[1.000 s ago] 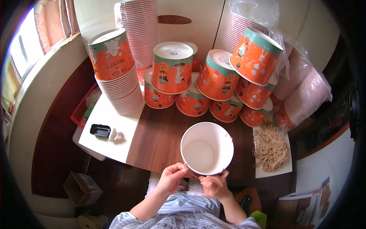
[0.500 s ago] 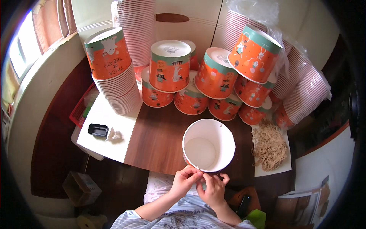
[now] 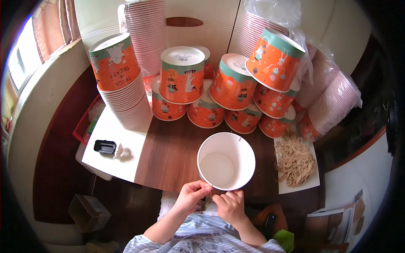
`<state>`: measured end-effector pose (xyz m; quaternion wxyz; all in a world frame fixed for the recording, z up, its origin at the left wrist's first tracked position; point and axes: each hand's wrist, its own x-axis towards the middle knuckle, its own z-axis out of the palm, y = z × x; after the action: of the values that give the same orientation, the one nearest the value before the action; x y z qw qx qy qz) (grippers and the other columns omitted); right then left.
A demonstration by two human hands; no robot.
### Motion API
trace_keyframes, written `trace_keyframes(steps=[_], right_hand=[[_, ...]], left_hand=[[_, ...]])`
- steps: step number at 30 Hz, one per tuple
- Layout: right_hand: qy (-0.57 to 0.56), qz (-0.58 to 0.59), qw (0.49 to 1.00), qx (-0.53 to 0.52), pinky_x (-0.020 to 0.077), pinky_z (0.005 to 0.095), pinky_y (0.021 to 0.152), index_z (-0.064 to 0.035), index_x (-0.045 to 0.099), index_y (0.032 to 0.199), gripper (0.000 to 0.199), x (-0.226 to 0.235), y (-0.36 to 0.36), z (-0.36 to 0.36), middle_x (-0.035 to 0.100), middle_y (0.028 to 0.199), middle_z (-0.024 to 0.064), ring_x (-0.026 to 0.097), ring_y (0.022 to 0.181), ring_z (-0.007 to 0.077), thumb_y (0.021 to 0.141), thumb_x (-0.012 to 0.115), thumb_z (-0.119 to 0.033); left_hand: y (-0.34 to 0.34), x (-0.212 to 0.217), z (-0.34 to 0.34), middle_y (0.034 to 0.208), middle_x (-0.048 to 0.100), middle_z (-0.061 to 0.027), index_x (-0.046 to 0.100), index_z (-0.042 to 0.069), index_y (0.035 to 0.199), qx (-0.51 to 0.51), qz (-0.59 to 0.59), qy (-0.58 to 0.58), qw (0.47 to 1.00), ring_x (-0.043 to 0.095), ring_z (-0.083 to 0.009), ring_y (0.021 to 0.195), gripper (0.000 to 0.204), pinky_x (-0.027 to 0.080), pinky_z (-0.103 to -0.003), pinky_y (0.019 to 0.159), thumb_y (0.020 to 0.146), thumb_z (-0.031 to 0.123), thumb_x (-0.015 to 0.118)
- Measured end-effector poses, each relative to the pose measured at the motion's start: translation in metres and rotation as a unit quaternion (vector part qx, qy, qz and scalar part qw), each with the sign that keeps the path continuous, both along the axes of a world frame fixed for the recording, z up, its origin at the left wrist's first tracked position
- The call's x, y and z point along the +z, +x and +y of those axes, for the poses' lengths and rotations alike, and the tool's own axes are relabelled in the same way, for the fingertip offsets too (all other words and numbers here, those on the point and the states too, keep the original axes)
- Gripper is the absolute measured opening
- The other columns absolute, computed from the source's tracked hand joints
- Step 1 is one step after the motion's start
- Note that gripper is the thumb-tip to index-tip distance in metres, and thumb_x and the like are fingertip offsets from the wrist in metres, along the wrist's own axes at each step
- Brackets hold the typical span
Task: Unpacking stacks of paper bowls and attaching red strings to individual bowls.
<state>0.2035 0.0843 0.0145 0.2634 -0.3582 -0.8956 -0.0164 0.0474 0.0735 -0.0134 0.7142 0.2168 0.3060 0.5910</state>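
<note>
Pinching cord at the white tub with the left hand, curling the right hand alongside with hold unclear

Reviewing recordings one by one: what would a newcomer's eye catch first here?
Likely the orange-and-green paper tubs, upside down at the back of the brown wooden table. Next, the open, round, white-lined tub in front, left hand and right hand at its rim. Tangled tan string lies at right.
</note>
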Motion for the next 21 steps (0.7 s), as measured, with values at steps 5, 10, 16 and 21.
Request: trace_keyframes(steps=[5, 10, 16, 21], right_hand=[[0.022, -0.03, 0.999, 0.0, 0.0277, 0.0317, 0.056, -0.0154, 0.052, 0.062, 0.007, 0.004, 0.003, -0.003, 0.039, 0.049, -0.0038, 0.043, 0.051, 0.013, 0.066, 0.054, -0.009], [0.038, -0.052, 0.998, 0.013, 0.0292, 0.0297, 0.055, -0.0158, 0.051, 0.064, 0.004, 0.004, 0.004, 0.0, 0.039, 0.051, -0.0045, 0.044, 0.051, 0.0115, 0.066, 0.053, -0.012], [0.037, -0.05, 0.998, 0.003, 0.0298, 0.03, 0.056, -0.0145, 0.051, 0.066, 0.003, -0.003, 0.005, 0.004, 0.041, 0.053, -0.0036, 0.045, 0.053, 0.0121, 0.066, 0.053, -0.012], [0.041, -0.06, 0.997, 0.008, 0.0305, 0.0307, 0.057, -0.0143, 0.051, 0.065, 0.003, 0.001, 0.003, 0.003, 0.041, 0.053, -0.003, 0.045, 0.054, 0.0129, 0.066, 0.053, -0.012]], left_hand=[[-0.002, 0.017, 0.006, 0.081, 0.06, -0.0023, 0.059, 0.0, 0.086, -0.031, 0.057, -0.024, 0.998, 0.058, -0.0097, 0.076, 0.011, 0.048, -0.023, 0.071, 0.082, 0.01, 0.059], [-0.002, 0.013, 0.01, 0.082, 0.06, -0.0028, 0.06, 0.0, 0.086, -0.045, 0.073, -0.019, 0.996, 0.058, -0.0102, 0.077, 0.011, 0.048, -0.023, 0.071, 0.082, 0.01, 0.059], [0.0, 0.008, 0.017, 0.078, 0.06, -0.002, 0.061, 0.0, 0.082, -0.042, 0.115, -0.011, 0.992, 0.057, -0.008, 0.072, 0.011, 0.048, -0.022, 0.066, 0.082, 0.01, 0.06], [0.003, 0.01, 0.019, 0.075, 0.06, -0.0006, 0.061, 0.001, 0.079, -0.029, 0.106, -0.023, 0.994, 0.055, -0.0055, 0.069, 0.012, 0.046, -0.021, 0.062, 0.081, 0.012, 0.062]])
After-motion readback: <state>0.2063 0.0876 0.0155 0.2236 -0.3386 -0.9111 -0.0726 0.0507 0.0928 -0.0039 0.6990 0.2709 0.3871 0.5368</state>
